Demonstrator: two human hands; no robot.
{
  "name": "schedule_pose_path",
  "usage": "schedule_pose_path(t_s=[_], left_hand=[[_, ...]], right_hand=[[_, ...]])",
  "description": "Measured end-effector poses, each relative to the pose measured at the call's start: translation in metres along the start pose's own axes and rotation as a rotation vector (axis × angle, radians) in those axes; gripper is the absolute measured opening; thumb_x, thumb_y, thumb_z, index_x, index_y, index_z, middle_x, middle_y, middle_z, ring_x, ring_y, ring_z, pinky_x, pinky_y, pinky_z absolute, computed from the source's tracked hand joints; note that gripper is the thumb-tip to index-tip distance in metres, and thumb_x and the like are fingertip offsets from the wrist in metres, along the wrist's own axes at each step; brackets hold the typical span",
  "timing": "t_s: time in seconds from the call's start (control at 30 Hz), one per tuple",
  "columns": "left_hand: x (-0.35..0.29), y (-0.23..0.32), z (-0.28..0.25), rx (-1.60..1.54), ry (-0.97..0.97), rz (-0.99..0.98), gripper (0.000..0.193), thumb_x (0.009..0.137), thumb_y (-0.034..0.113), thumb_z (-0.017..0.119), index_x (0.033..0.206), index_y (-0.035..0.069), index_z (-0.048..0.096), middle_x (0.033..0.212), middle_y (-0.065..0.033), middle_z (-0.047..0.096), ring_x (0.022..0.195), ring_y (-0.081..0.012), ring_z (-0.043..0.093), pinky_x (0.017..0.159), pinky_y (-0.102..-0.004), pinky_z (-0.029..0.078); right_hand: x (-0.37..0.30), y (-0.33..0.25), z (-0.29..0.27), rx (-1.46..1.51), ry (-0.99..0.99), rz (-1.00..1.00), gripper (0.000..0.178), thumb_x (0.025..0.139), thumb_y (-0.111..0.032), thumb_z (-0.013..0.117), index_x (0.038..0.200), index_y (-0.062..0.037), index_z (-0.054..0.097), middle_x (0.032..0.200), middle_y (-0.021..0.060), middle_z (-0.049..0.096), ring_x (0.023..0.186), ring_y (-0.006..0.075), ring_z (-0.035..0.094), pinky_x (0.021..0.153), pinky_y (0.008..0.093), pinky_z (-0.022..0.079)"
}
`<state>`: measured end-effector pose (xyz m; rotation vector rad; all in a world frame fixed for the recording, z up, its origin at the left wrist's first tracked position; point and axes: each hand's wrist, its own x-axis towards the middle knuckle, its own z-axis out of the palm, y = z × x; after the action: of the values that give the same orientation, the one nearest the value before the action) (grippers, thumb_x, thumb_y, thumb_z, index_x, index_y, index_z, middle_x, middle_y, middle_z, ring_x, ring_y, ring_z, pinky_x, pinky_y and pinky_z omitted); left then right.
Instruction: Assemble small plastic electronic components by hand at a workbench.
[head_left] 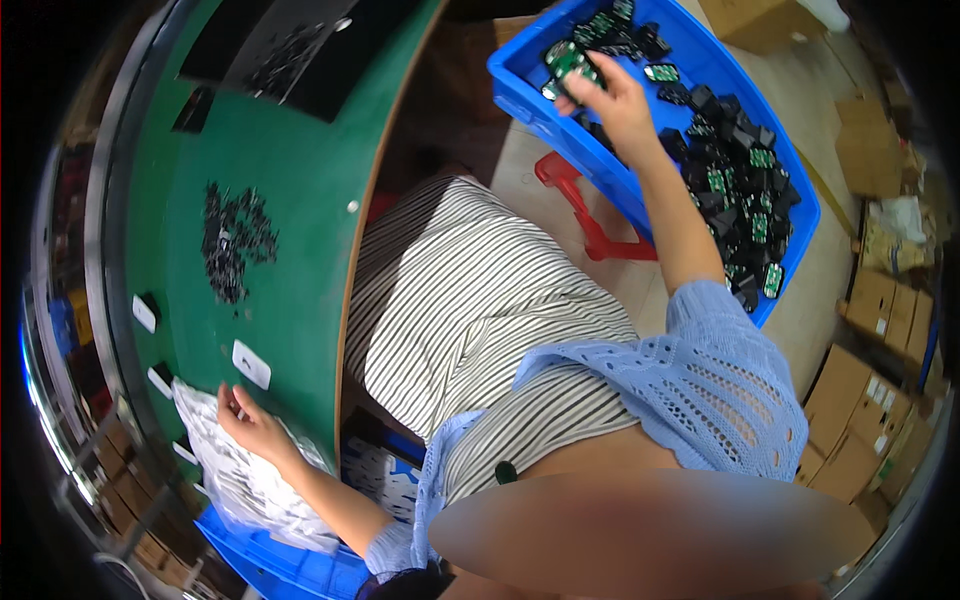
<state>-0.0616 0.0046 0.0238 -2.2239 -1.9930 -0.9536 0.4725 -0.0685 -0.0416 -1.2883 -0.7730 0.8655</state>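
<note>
My right hand (pixel 617 100) reaches over the blue plastic bin (pixel 640 190) at the upper right. Between its thumb and fingers it grips a green circuit board with dark parts (pixel 567 62). Below it in the bin lie many black housings with green boards (pixel 750 190), heaped together. My left hand (pixel 252 424) hovers at the edge of a clear bag of white pieces (pixel 255 480), fingers loosely bent and apart, with nothing visible in them. Just above its fingertips a white rounded cover (pixel 251 364) lies on the green table (pixel 300 230).
Small black parts (pixel 235 240) lie scattered on the table, with a dark tray (pixel 300 60) beyond them. White covers (pixel 145 313) line its left edge. A red stool (pixel 590 215) stands against the bin. Cardboard boxes (pixel 850 410) are stacked at the right.
</note>
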Motion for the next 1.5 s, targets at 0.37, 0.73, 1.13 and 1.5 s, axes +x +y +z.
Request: schedule_pose_path(t_s=[0.37,0.73,1.13,1.5], left_hand=[[-0.012,0.158,0.020,-1.159,-0.460,-0.304,0.025,0.086,0.003,0.057,0.109,-0.003,0.051,0.097,-0.0099,0.055,0.079,-0.0118,0.057,0.061,-0.0226,0.053],[-0.029,0.139,0.016,-1.291,-0.301,-0.376,0.025,0.086,0.002,0.056,0.111,-0.002,0.051,0.095,-0.0063,0.057,0.083,-0.0094,0.057,0.068,-0.0222,0.054],[-0.016,0.111,-0.007,-0.788,-0.436,0.100,0.039,0.076,0.007,0.066,0.113,0.002,0.056,0.098,-0.0051,0.059,0.087,-0.0134,0.054,0.078,-0.0262,0.043],[0.000,0.042,0.033,0.106,0.015,0.047,0.052,0.073,0.022,0.070,0.118,0.005,0.049,0.099,-0.0121,0.054,0.091,-0.0291,0.050,0.081,-0.0363,0.043]], right_hand=[[-0.065,-0.046,0.221,-0.174,-0.736,-0.452,0.038,0.076,-0.012,0.068,0.111,-0.0036,0.055,0.092,0.0105,0.057,0.081,0.0207,0.060,0.070,0.0289,0.049],[-0.078,-0.039,0.239,-0.001,-0.782,-0.162,0.027,0.083,-0.011,0.061,0.108,-0.0019,0.056,0.097,0.0053,0.058,0.087,0.0114,0.056,0.075,0.0251,0.045],[-0.086,-0.032,0.235,0.478,-0.967,0.541,0.029,0.094,-0.017,0.046,0.119,-0.0024,0.046,0.108,0.0109,0.057,0.093,0.0163,0.059,0.079,0.0294,0.049],[-0.055,-0.036,0.258,0.488,-0.893,0.489,0.042,0.091,-0.016,0.050,0.126,0.0049,0.040,0.121,0.0175,0.051,0.111,0.0273,0.052,0.098,0.0400,0.039]])
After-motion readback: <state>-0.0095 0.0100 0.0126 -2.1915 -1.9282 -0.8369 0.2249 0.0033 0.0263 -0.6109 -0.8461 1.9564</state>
